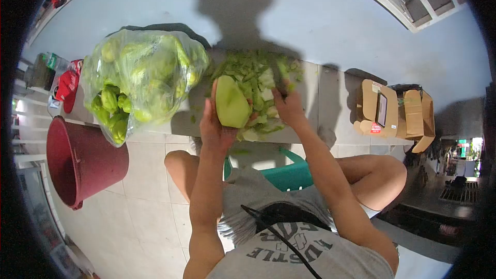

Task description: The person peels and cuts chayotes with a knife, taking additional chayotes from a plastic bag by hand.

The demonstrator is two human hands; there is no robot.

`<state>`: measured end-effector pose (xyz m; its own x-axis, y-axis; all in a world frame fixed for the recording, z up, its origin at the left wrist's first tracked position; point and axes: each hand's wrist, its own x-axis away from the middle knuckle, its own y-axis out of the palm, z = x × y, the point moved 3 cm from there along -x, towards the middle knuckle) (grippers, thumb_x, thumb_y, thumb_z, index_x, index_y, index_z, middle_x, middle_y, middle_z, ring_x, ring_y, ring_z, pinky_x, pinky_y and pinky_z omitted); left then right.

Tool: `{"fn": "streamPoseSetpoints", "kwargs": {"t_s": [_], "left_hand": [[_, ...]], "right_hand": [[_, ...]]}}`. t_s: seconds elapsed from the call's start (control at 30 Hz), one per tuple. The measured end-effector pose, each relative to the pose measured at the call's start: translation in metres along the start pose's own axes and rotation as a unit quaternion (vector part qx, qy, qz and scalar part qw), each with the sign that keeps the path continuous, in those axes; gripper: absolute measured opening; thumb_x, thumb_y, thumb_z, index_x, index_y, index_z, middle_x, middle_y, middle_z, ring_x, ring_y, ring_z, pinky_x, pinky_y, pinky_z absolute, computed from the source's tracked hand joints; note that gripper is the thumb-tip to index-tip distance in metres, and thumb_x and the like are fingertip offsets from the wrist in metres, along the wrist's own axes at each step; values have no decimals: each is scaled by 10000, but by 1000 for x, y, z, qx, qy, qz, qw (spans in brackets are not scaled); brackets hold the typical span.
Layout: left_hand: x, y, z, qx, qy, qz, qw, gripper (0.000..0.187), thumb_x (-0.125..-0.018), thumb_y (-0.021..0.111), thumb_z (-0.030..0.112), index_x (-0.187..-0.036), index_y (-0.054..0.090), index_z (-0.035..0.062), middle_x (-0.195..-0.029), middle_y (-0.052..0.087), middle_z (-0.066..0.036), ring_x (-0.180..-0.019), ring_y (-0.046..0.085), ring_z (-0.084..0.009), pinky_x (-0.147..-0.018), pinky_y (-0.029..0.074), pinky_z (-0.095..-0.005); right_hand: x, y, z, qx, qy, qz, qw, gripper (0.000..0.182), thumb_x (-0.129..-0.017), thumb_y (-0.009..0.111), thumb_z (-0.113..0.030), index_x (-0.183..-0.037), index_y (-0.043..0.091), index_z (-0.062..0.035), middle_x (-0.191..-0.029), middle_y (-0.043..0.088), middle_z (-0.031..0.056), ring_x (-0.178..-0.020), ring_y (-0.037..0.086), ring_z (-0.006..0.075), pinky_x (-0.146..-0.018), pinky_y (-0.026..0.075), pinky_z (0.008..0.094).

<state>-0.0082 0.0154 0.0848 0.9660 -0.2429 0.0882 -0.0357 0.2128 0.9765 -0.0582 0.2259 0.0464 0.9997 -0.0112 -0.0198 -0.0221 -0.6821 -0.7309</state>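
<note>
My left hand [213, 126] is wrapped round a large pale green, pear-shaped fruit that looks like a peeled chayote [231, 103]. The smooth side of the fruit faces up. To its right, my right hand [289, 107] is closed on what looks like a knife [276, 72], whose dark blade points away from me and is blurred. The blade and the fruit are apart. Under and beyond both hands lies a heap of green peels and pale cut pieces [253, 75]. Part of the heap is hidden behind the fruit.
A clear plastic bag of green chayotes [150, 72] stands at left, its mouth towards me. Below it a dark red bucket [98, 160] lies tilted on the tiled floor [147, 196]. Opened cardboard boxes [380, 106] stand at right. A teal plastic stool [289, 173] is between my legs.
</note>
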Motion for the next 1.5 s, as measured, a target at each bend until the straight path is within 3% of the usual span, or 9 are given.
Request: {"fn": "streamPoseSetpoints", "kwargs": {"t_s": [0.13, 0.23, 0.33, 0.4, 0.6, 0.83, 1.1, 1.43, 1.5], "left_hand": [[-5, -19, 5, -31, -10, 17, 999, 512, -996, 333, 478, -1416, 352, 184, -1301, 497, -104, -1132, 546, -383, -920, 455, -619], [-8, -39, 10, -10, 9, 49, 999, 559, -975, 354, 528, -1339, 444, 114, -1201, 573, -147, -1079, 581, -390, -869, 467, -638], [-12, -49, 13, -19, 0, 27, 999, 534, -983, 355, 504, -1332, 450, 111, -1189, 574, -149, -1057, 589, -380, -779, 508, -597], [-14, -40, 12, -36, 5, 24, 999, 532, -982, 355, 511, -1304, 473, 104, -1146, 589, -150, -1013, 603, -366, -711, 526, -556], [-24, -51, 7, -42, 8, 75, 996, 467, -993, 392, 465, -1393, 367, 225, -1144, 540, -112, -957, 603, -305, -714, 557, -505], [-35, -83, 3, -114, 22, 131, 985, 555, -942, 490, 524, -1333, 372, 149, -1084, 531, -92, -926, 616, -275, -731, 576, -455], [-52, -109, 0, -176, 80, 159, 968, 635, -917, 601, 65, -1434, 248, 169, -1320, 461, -132, -1179, 507, -303, -936, 506, -494], [-82, -172, -25, -239, 17, 207, 949, 747, -889, 581, -33, -1477, 171, 177, -1395, 399, -155, -1232, 474, -305, -1003, 445, -487], [-80, -162, -20, -560, 126, 201, 793, 756, -829, 606, -37, -1467, 253, 161, -1414, 375, -182, -1289, 397, -354, -1059, 355, -504]], "right_hand": [[0, 26, 57, 58, 72, -125, 988, 313, -879, 586, -253, -971, 564, 45, -773, 626, 264, -763, 629, 445, -646, 472, 501], [8, 34, 58, 67, 51, -101, 991, 436, -906, 585, -356, -757, 583, 55, -591, 561, 160, -552, 527, 284, -547, 412, 425], [25, 1, -7, -4, 119, -59, 991, 444, -915, 574, -358, -766, 584, 60, -593, 547, 160, -543, 529, 285, -548, 418, 435], [31, -21, -45, -82, 132, -13, 988, 350, -906, 564, -273, -925, 558, 76, -769, 607, 289, -739, 617, 460, -646, 467, 502], [25, 24, 18, 91, 54, -111, 988, 284, -891, 558, -184, -1083, 502, 18, -759, 610, 265, -736, 605, 467, -651, 453, 533], [48, 26, 17, 15, 18, -47, 999, 345, -835, 641, -166, -1095, 489, 1, -743, 616, 196, -696, 615, 371, -654, 468, 431], [64, 21, 22, -61, 50, -17, 997, 425, -770, 704, -130, -1120, 485, -28, -693, 576, 98, -659, 584, 220, -635, 465, 361], [68, 14, 36, -54, 89, -27, 994, 410, -757, 704, -150, -1101, 506, -47, -778, 653, 148, -773, 664, 302, -730, 511, 422], [67, 11, 34, -71, 73, -1, 995, 374, -761, 705, -148, -1054, 503, -30, -782, 656, 141, -780, 666, 292, -726, 511, 410]]}}
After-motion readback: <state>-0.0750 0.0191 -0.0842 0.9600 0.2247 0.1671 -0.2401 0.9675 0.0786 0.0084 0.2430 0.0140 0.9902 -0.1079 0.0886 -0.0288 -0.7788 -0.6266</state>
